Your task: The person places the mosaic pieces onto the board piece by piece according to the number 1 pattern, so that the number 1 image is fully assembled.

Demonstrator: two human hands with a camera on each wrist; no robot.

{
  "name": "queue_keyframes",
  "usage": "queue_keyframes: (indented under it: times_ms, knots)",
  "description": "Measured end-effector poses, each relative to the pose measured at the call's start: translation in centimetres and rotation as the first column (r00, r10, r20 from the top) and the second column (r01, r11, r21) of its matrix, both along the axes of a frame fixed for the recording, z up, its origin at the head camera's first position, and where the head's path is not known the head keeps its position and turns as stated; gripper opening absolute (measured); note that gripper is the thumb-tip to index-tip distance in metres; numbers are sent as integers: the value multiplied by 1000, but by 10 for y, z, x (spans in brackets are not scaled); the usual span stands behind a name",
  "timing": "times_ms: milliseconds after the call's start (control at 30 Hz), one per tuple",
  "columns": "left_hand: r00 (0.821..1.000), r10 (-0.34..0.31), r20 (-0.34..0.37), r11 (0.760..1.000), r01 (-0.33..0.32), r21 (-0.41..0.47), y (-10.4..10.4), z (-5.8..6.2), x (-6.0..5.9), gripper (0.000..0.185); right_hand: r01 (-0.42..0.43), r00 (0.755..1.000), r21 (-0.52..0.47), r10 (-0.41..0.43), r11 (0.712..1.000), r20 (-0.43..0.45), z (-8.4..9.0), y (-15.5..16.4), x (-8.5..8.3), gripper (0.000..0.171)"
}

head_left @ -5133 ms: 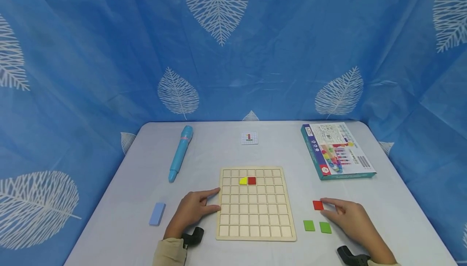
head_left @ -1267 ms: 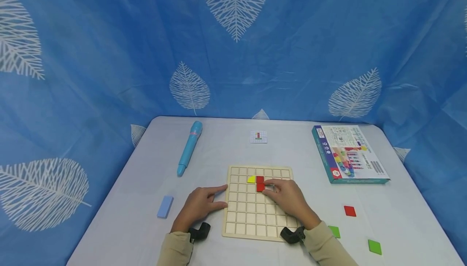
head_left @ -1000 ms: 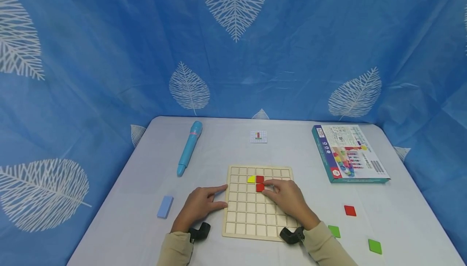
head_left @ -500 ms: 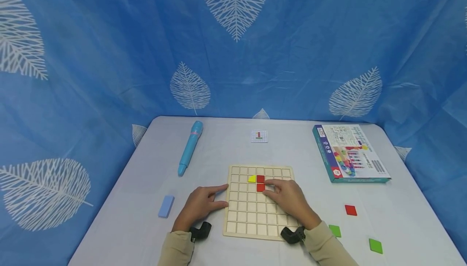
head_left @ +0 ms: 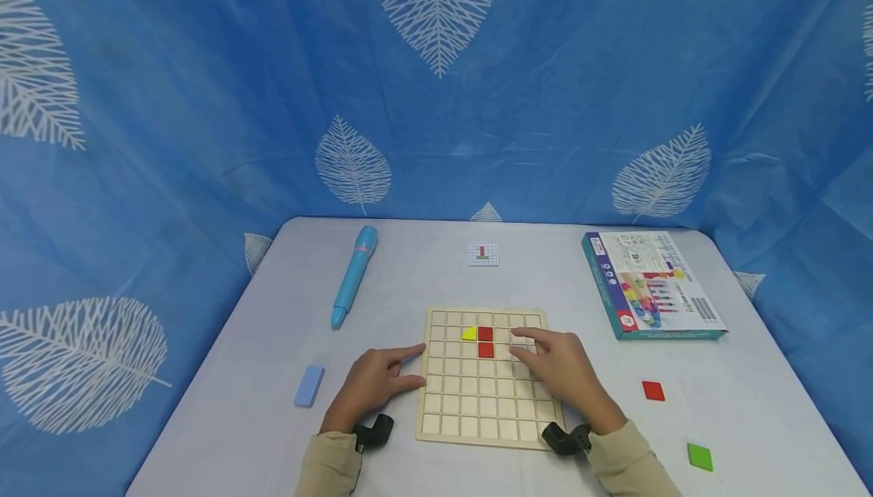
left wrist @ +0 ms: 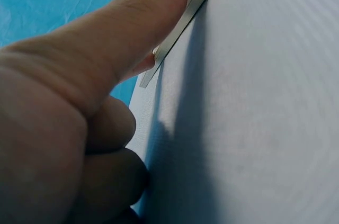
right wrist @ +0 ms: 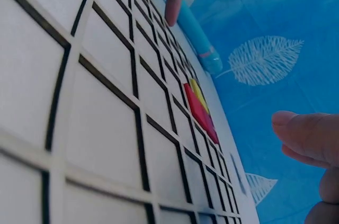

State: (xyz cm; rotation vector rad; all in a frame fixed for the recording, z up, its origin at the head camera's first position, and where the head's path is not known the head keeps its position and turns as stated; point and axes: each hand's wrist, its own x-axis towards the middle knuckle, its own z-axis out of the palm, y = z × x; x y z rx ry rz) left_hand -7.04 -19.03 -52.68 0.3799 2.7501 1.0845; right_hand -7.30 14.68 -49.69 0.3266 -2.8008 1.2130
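Head view: pale wooden grid board, red square tiles; left hand spread against board edge, right hand spread above. Printed box: text too small to read.

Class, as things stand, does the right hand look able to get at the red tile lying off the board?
Probably yes: the right hand looks empty, with thumb and forefinger apart, and the head view shows nothing standing between it and the red tile on the table.
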Motion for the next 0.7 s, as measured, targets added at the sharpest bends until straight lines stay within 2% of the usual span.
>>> queue_keyframes:
  times_ms: [267,500,600,700]
  knots:
    - [1000,3,1,1000,-3,1,0,0,0,61,68,997,35,-66,997,-38,7,27,11,28]
    - [1000,6,10,1000,-6,-3,1,-1,0,61,183,974,96,-167,978,-154,5,63,27,29]
    - [1000,9,12,1000,-10,1,1,-1,0,61,256,963,126,-241,958,-124,6,78,35,32]
    - [1000,13,17,1000,-13,5,2,-1,0,62,311,950,159,-308,937,-47,7,94,43,34]
